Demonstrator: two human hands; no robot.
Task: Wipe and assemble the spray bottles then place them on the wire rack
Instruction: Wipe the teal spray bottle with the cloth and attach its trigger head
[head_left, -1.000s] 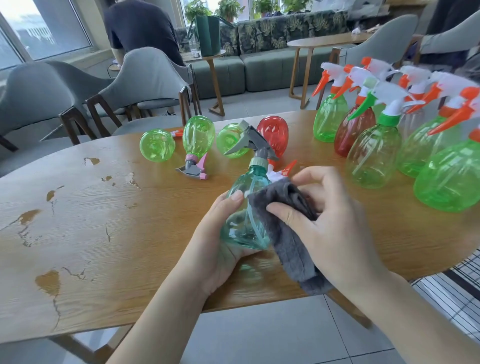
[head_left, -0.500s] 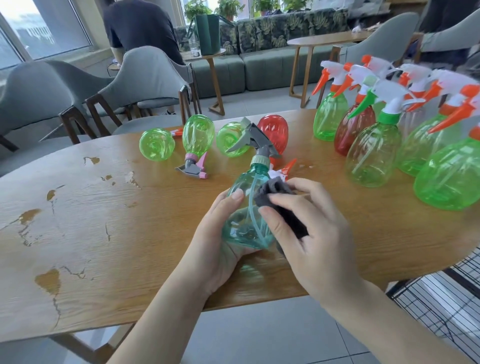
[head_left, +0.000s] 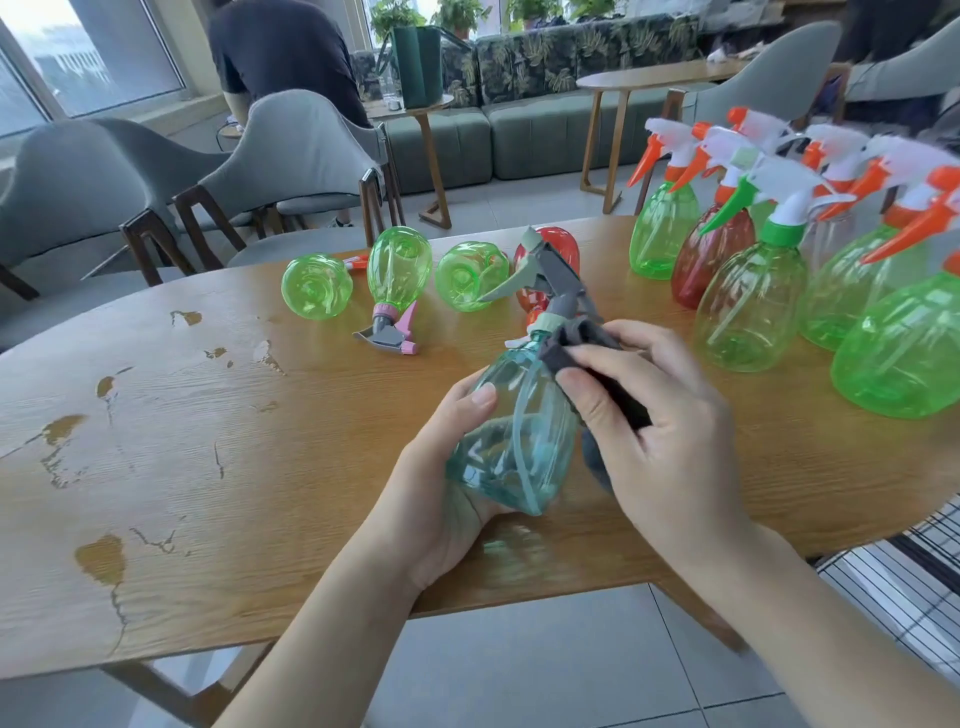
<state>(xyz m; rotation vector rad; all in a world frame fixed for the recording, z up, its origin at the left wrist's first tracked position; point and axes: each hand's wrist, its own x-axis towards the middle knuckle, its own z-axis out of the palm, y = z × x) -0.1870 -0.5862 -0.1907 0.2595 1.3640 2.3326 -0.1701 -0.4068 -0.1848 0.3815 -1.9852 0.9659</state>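
Left hand (head_left: 441, 499) is gripping a clear teal spray bottle (head_left: 511, 441) with grey trigger head, tilted over the table's (head_left: 208, 467) near edge. Right hand (head_left: 660, 431) is pinching a grey cloth (head_left: 587, 345) against its shoulder.

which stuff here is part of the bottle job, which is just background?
Job:
teal bottle, held by left hand
grey cloth, in right hand
lying bottles
standing bottles
wire rack

Background:
chairs
sofa
side table

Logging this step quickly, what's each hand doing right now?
Left hand: grips the teal spray bottle.
Right hand: pinches the grey cloth against the bottle's neck.
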